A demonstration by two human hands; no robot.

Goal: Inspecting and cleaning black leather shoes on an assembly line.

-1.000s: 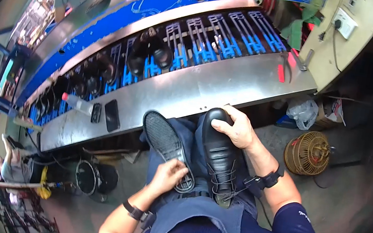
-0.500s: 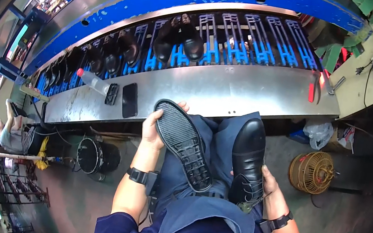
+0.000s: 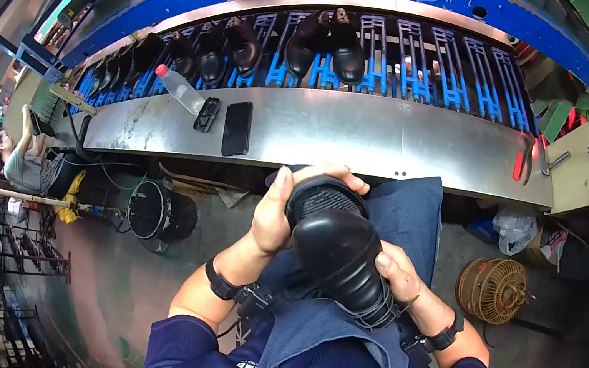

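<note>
A black shoe sole [image 3: 325, 189], hollow side toward the shoe, is gripped at its far end by my left hand [image 3: 273, 216], fingers curled round the rim. Over it lies a black leather lace-up shoe [image 3: 336, 249], toe pointing away and to the left. The toe overlaps the sole; whether the two touch is hidden. My right hand [image 3: 401, 274] holds the shoe along its right side near the laces, thumb on top. Both things are above my lap, on which a blue apron [image 3: 411, 211] lies.
A metal ledge [image 3: 387, 141] runs ahead, with a phone [image 3: 237, 129], a red-capped bottle [image 3: 179, 91] and a red-handled tool [image 3: 521, 161]. Behind it, black shoes [image 3: 348, 57] stand on blue slats. A bucket [image 3: 150, 210] is left, a wicker basket [image 3: 491, 289] right. Another person [image 3: 30, 159] sits far left.
The shoe has moved left from above my right leg to over the sole. My hands have come together, and the sole has turned from showing its ribbed face.
</note>
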